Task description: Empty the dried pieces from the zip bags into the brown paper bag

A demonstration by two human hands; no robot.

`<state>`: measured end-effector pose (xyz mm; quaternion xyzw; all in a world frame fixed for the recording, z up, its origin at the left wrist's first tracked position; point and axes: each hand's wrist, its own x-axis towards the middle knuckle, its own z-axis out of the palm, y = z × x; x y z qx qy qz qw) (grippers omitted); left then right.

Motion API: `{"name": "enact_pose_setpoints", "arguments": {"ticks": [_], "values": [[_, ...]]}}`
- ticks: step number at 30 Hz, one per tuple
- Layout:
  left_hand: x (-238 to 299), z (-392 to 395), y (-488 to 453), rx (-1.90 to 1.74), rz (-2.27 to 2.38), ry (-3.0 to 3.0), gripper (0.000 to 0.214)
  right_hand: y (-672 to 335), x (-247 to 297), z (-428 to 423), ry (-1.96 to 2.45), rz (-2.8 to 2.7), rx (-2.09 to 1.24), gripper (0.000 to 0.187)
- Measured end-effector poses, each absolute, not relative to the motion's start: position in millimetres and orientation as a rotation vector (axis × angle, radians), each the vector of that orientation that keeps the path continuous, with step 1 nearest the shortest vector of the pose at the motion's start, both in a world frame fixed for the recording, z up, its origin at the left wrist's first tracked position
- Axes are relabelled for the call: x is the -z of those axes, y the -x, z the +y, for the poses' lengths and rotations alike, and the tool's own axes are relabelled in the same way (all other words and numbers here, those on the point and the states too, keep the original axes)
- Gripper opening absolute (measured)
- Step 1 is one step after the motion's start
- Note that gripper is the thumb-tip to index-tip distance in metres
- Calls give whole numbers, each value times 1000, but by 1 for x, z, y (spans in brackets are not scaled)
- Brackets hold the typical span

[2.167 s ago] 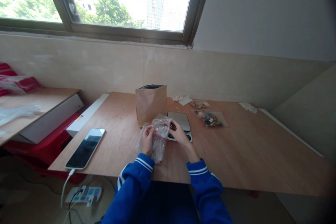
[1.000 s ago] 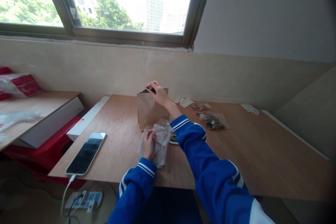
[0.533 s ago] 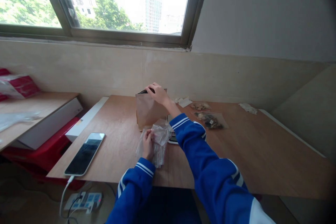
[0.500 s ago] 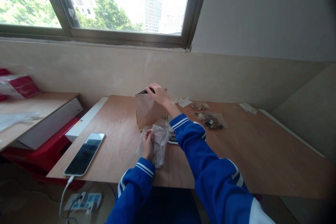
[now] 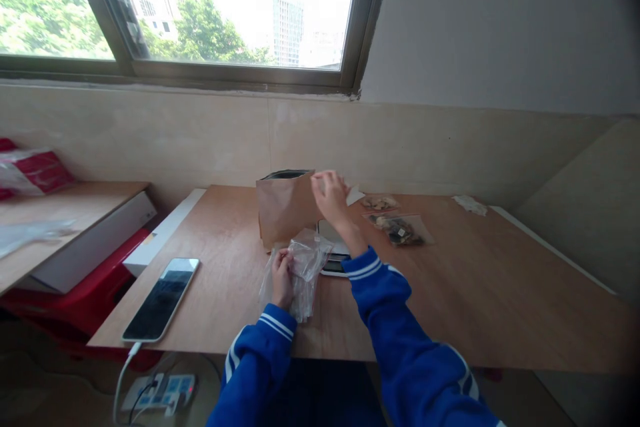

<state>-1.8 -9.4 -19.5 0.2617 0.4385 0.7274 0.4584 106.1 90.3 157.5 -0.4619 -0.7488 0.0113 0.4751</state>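
Observation:
My left hand (image 5: 283, 277) is closed on the edge of a clear plastic bag (image 5: 306, 260), which lies crumpled with other clear plastic on the table's front part. Just behind stands a brown paper bag (image 5: 283, 210), upright, its dark mouth open at the top. My right hand (image 5: 330, 195) is raised beside the paper bag's right edge, fingers curled together. Whether anything small is in them is hidden. Below my right wrist sits a flat scale (image 5: 335, 265) with a dark display, partly covered by the plastic and my arm.
Small clear bags of dried pieces (image 5: 403, 232) lie right of the scale, near a white scrap (image 5: 355, 195). Crumpled white paper (image 5: 470, 205) rests at the back right. A phone (image 5: 163, 300) on a charging cable lies at the left edge, above a power strip (image 5: 160, 390).
My right hand has come out of the paper bag's mouth and moved right, uncovering the opening and more of the scale. My left hand keeps its grip on the plastic.

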Motion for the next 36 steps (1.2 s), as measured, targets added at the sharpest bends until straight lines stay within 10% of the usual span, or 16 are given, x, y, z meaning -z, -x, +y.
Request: {"name": "enact_pose_setpoints", "arguments": {"ticks": [13,24,36], "values": [[-30,-32,-4,-1739,972,-1054,9,-169,-53,-2,1085,-977,-1542,50],[-59,-64,15,-1617,1018,-1122,13,-160,-66,4,892,-897,-1209,43],[-55,-78,17,-1504,1284,-1099,36,-143,-60,-33,926,-1182,-1563,57]]}}
